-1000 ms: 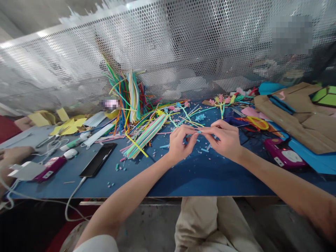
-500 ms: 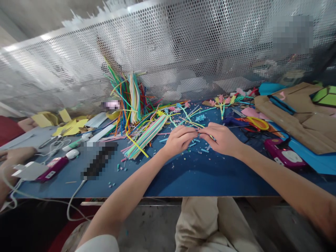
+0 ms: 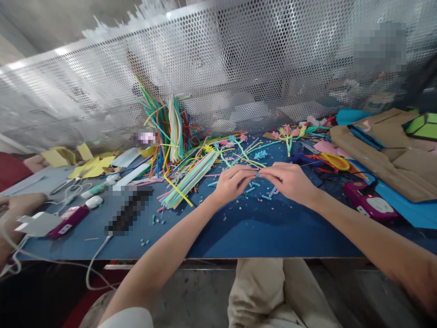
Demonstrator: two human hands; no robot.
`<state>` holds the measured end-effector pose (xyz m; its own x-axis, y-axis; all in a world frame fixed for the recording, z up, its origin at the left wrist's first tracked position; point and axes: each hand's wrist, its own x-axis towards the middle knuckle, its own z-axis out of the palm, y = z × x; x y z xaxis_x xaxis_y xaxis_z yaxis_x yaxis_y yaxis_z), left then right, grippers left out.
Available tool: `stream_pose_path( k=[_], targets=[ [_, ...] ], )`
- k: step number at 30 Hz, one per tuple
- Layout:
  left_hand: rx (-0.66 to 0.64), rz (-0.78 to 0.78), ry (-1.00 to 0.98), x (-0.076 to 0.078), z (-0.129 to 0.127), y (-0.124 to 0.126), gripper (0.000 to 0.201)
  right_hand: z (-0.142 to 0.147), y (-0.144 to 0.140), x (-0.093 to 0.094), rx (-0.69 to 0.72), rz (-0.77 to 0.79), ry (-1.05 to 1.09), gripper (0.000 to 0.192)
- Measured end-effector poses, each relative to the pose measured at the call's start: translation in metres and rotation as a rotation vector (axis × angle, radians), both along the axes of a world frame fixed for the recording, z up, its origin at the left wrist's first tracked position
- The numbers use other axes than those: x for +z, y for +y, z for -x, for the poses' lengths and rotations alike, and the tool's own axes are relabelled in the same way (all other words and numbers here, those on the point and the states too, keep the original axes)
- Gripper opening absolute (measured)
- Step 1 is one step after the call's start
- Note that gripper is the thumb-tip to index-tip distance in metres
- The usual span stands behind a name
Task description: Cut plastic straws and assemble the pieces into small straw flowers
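My left hand (image 3: 234,183) and my right hand (image 3: 289,181) meet fingertip to fingertip over the blue table. Both are closed in a pinch on a small blue piece (image 3: 258,174), mostly covered by the fingers. Just beyond them lie a light blue flower-like shape (image 3: 261,155) and thin yellow pipe cleaners (image 3: 251,160). Short blue cut pieces (image 3: 266,197) and tiny scraps are scattered beneath the hands. A stem with pink and yellow blossoms (image 3: 287,133) lies behind my right hand. Beyond my left hand is a bundle of pastel pipe cleaners (image 3: 191,177).
A perforated metal panel (image 3: 246,59) runs along the back. On the right are a purple power strip (image 3: 370,200), yellow-orange handles (image 3: 336,161) and brown cardboard (image 3: 375,150). Leftward lie white cables, another purple strip (image 3: 68,221) and another person's hand (image 3: 25,202).
My fingertips have shifted slightly, and the blue piece between them shows more. Both hands stay in nearly the same place.
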<state>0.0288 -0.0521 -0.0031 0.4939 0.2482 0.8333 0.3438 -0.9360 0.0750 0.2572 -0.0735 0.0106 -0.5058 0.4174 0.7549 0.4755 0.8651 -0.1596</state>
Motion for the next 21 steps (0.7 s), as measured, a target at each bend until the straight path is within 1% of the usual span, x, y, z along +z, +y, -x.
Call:
stream_pose_path(
  k=[5,8,10,13,17,21],
  targets=[
    [0.008,0.054,-0.093,0.003,-0.007,-0.011,0.013,-0.005,-0.004,0.0,-0.062,-0.265,-0.116,0.022],
    [0.024,0.055,-0.137,0.007,-0.011,-0.019,0.009,-0.008,-0.005,-0.001,-0.044,-0.353,-0.152,0.029],
    [0.049,0.055,-0.127,0.009,-0.012,-0.023,0.007,-0.007,-0.005,-0.001,-0.037,-0.336,-0.127,0.03],
    [0.111,0.024,-0.071,0.012,-0.01,-0.021,0.005,0.0,-0.004,-0.001,-0.047,-0.231,-0.063,0.025],
    [0.165,-0.059,0.062,0.01,-0.001,-0.009,0.008,0.007,-0.003,0.0,-0.032,-0.063,0.011,0.022],
    [0.188,-0.152,0.182,0.006,0.007,0.004,0.011,0.004,0.001,0.0,-0.003,0.0,-0.008,0.022]
  ],
)
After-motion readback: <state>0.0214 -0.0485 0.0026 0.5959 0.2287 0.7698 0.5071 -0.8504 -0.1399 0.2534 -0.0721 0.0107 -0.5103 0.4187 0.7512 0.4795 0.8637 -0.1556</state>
